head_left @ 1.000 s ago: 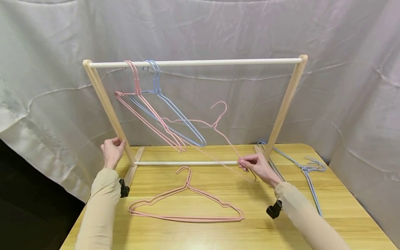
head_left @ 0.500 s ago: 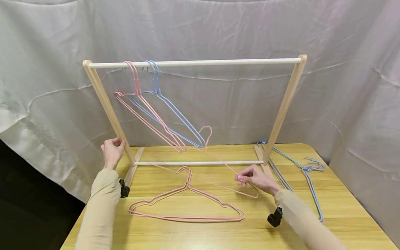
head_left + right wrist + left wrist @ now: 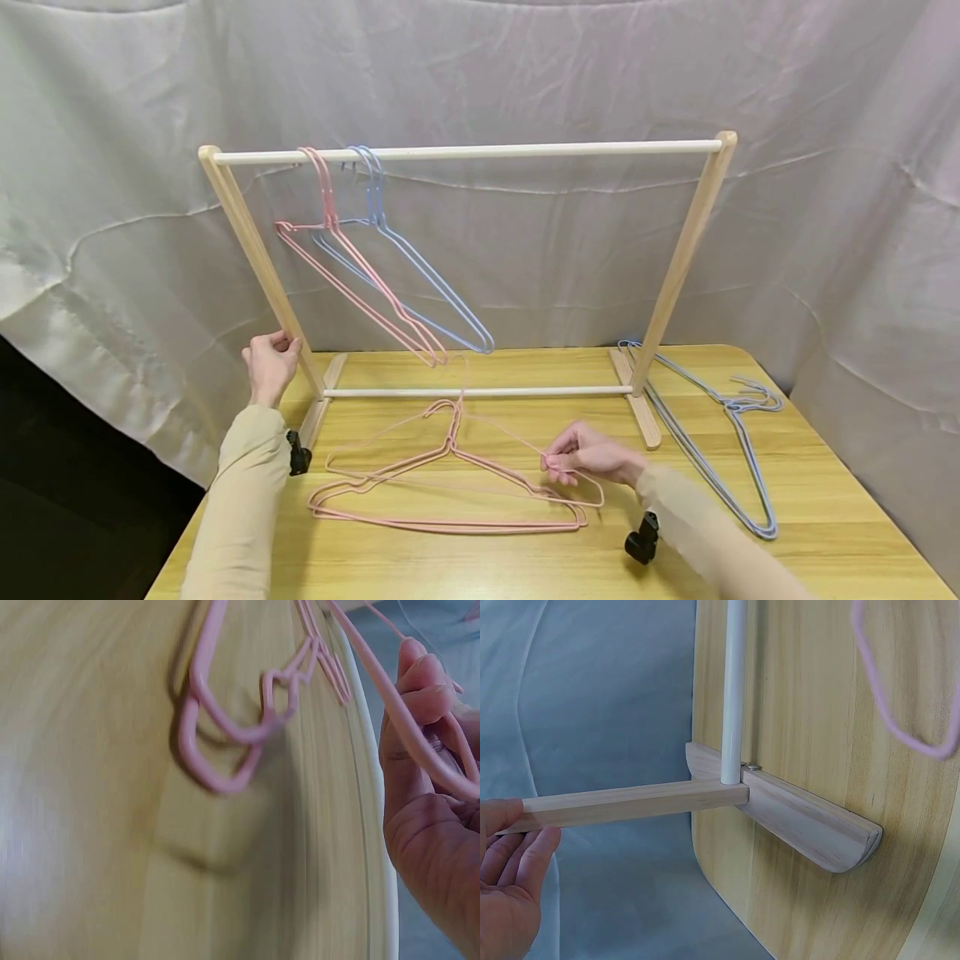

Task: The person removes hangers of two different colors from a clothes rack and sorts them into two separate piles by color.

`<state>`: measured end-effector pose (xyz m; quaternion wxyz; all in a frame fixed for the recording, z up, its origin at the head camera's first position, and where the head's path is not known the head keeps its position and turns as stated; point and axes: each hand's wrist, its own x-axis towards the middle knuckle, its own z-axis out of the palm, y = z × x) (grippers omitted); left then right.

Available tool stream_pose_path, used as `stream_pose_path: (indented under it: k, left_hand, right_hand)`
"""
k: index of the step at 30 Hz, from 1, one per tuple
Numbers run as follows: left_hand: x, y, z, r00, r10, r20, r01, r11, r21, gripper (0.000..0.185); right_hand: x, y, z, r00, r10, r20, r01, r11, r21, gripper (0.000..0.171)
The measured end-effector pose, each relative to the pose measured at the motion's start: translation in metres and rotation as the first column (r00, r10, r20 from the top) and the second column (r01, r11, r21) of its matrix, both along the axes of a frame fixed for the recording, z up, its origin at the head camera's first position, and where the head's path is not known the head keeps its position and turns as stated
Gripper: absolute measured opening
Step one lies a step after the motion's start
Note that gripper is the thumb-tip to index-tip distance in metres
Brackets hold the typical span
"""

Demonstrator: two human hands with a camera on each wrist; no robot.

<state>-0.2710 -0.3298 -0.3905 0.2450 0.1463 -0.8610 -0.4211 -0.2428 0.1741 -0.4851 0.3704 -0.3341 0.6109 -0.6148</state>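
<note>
We see a thin pink wire hanger in the right hand. The fingers pinch it on its sloping arm, near one end. It hangs low over the wooden table, tilted, with its hook up by the bottom white bar. It looks faint and blurry in the head view. Just under it lies another pink hanger, flat on the table, hook pointing away from us. The two cross over each other. In the right wrist view the pink wire runs over the fingers, smooth and shiny.
</note>
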Motion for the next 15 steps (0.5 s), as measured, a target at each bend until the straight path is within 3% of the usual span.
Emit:
stream_pose_path:
  k: [8,12,15]
  left_hand:
    - [0.000,0.000,-0.001,1.000,-0.002,-0.023,0.002,1.000,-0.021,0.030]
    - [0.000,0.000,0.000,1.000,-0.002,-0.018,0.002,1.000,-0.021,0.030]
    - [0.000,0.000,0.000,1.000,-0.004,-0.016,0.003,1.000,-0.022,0.031]
  right_hand:
    - [0.004,-0.015,-0.003,0.998,0.029,0.051,-0.028,0.999,-0.016,0.039]
    - [0.005,-0.016,-0.003,0.996,0.061,0.065,-0.056,0.996,-0.073,0.021]
    - [0.005,-0.018,-0.004,0.992,0.099,0.075,-0.091,0.990,-0.106,0.020]
